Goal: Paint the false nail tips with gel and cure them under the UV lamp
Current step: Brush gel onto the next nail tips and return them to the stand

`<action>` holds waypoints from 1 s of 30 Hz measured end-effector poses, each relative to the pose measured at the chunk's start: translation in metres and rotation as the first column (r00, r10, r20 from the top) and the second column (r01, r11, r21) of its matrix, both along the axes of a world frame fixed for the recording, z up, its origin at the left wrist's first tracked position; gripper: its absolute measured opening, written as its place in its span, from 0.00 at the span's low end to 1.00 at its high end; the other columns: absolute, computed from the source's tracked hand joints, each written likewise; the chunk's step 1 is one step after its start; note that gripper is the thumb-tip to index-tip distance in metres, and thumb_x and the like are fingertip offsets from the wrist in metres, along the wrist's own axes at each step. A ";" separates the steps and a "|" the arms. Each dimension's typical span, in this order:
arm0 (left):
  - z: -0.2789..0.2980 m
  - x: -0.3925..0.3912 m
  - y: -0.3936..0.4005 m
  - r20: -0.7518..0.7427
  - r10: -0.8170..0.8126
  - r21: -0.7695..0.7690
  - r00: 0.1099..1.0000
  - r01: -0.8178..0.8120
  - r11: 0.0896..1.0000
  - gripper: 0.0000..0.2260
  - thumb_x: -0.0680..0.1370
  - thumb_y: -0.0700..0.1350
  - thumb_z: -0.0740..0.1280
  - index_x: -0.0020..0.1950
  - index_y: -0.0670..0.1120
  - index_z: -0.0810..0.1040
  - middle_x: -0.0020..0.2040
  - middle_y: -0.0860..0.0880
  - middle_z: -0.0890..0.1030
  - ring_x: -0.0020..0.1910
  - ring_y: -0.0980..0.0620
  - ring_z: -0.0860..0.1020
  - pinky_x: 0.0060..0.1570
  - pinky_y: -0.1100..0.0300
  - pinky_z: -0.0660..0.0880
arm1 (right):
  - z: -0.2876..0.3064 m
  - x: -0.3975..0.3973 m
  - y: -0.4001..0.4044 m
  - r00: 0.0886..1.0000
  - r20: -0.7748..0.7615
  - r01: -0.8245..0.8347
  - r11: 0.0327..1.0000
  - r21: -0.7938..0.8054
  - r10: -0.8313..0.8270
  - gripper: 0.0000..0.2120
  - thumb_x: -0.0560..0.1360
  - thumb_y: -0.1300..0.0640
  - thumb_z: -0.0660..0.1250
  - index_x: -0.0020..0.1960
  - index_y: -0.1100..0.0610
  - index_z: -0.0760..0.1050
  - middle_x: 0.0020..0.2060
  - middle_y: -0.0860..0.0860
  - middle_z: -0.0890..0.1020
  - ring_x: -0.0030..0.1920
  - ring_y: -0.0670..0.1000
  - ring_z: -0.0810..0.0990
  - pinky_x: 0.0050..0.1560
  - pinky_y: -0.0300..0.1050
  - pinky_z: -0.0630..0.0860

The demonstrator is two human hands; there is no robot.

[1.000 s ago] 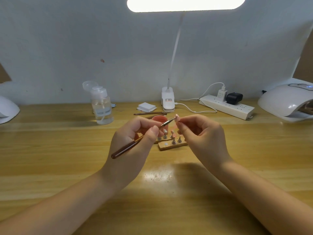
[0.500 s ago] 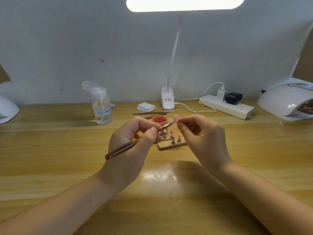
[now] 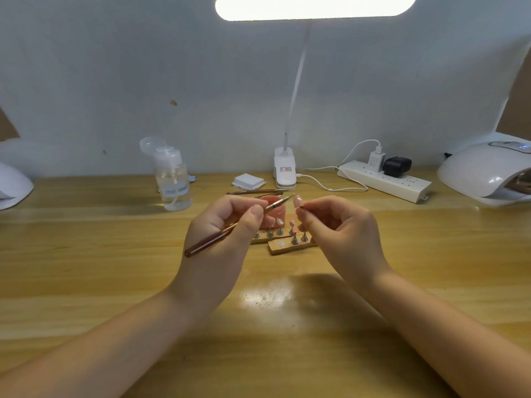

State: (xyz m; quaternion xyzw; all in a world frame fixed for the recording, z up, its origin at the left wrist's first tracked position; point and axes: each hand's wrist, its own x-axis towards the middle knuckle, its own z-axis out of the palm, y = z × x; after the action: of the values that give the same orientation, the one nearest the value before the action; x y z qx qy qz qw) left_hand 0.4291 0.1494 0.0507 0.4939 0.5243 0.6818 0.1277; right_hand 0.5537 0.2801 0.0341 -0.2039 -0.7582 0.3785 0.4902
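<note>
2 hands hover over the wooden table [image 3: 86,268], UV lamp [image 3: 485,173] at far right. The left hand [image 3: 221,237] pinches a brown brush [image 3: 218,235]; the right hand [image 3: 339,231] pinches a pink nail tip [image 3: 298,200] just beside the bristles, above the wooden holder [image 3: 287,248].

A pale grey-white wall [image 3: 115,67] closes the far side of the scene; it carries a small brownish mark [image 3: 173,103] left of centre and a fainter one [image 3: 105,152] lower down. A wooden surface [image 3: 86,254] with visible lengthwise grain runs from the wall to the near edge. A white clip lamp base [image 3: 284,170] stands at the far centre, its thin arm [image 3: 297,81] rising to a lit oblong lamp head [image 3: 316,7] at the top. The light throws a bright glare patch [image 3: 263,295] on the near centre of the wood. Brown corners [image 3: 517,104] show at far right and far left.
</note>
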 end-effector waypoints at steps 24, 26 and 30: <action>0.001 -0.003 0.002 0.182 0.043 0.001 0.982 -0.044 0.999 0.12 0.79 0.38 0.64 0.39 0.47 0.83 0.35 0.48 0.84 0.37 0.55 0.81 0.39 0.68 0.75 | -0.004 0.000 0.008 1.000 -0.010 -0.022 0.992 -0.125 0.020 0.03 0.74 0.59 0.71 0.46 0.52 0.81 0.36 0.49 0.85 0.38 0.49 0.84 0.37 0.45 0.82; -0.001 -0.007 0.006 0.293 0.057 -0.033 0.954 -0.050 0.998 0.11 0.80 0.39 0.64 0.41 0.48 0.83 0.37 0.49 0.84 0.40 0.53 0.81 0.45 0.59 0.78 | -0.005 -0.001 0.008 1.000 -0.008 -0.008 0.991 -0.135 0.007 0.02 0.74 0.59 0.72 0.46 0.53 0.81 0.36 0.49 0.85 0.37 0.49 0.84 0.38 0.47 0.82; -0.007 -0.011 0.015 0.474 0.033 -0.132 0.880 0.034 0.991 0.07 0.80 0.42 0.64 0.47 0.45 0.82 0.39 0.49 0.84 0.42 0.54 0.83 0.56 0.46 0.77 | -0.006 -0.002 0.006 1.000 0.012 0.009 0.993 -0.118 -0.008 0.02 0.74 0.58 0.72 0.47 0.54 0.81 0.36 0.50 0.85 0.37 0.49 0.84 0.41 0.54 0.82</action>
State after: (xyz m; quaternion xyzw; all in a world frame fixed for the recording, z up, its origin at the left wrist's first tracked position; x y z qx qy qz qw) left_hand 0.4181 0.1639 0.0441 0.3018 0.5224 0.7446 0.2858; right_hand 0.5518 0.2861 0.0281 -0.2379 -0.7364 0.4193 0.4746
